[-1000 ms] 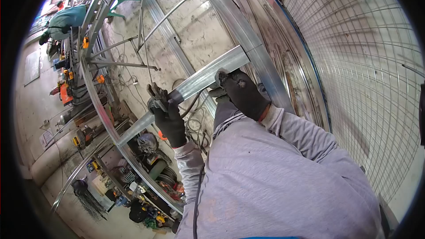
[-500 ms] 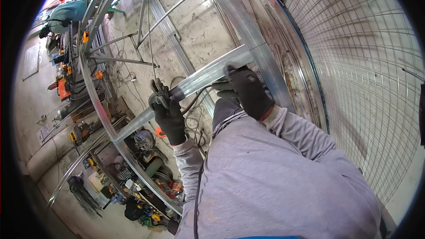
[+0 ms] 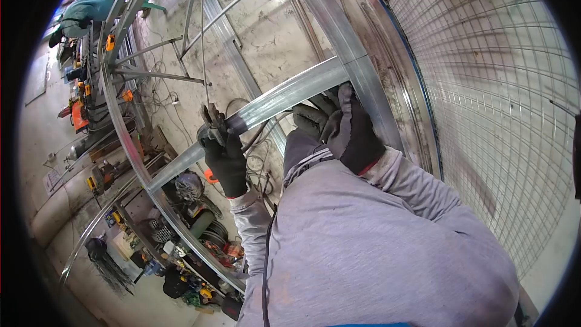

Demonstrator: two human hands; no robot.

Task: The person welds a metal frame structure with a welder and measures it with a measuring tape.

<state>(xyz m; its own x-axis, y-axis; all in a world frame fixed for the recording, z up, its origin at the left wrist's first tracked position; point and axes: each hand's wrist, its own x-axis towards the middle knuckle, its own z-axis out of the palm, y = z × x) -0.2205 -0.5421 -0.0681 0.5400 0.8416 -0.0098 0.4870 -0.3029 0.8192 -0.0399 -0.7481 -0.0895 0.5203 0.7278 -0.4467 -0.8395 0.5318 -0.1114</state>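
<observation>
My left hand (image 3: 227, 163), in a dark work glove, is closed around what looks like a welding electrode holder (image 3: 237, 123), largely hidden by the fingers. A thin rod (image 3: 205, 72) rises from the grip, and a dark cable (image 3: 255, 138) curves close beside it. Both overlap a galvanized metal crossbar (image 3: 290, 95) that spans the frame. My right hand (image 3: 356, 136), gloved too, is below the crossbar near its joint with a wide curved metal beam (image 3: 366, 79). Its fingers are bent and apart, fingertips right at the bar's lower edge, with nothing visible in them.
Wire mesh (image 3: 484, 85) stands along the right. Thinner struts (image 3: 233, 9) and a long curved rail (image 3: 124, 127) belong to the metalwork at left. Tools and clutter (image 3: 193, 266) fill the lower left, and loose cables lie on the floor. A person (image 3: 85, 15) bends over at upper left.
My right hand has come down off the crossbar's face to below it, fingers now spread more. My left hand keeps its grip and has shifted slightly left and down in view.
</observation>
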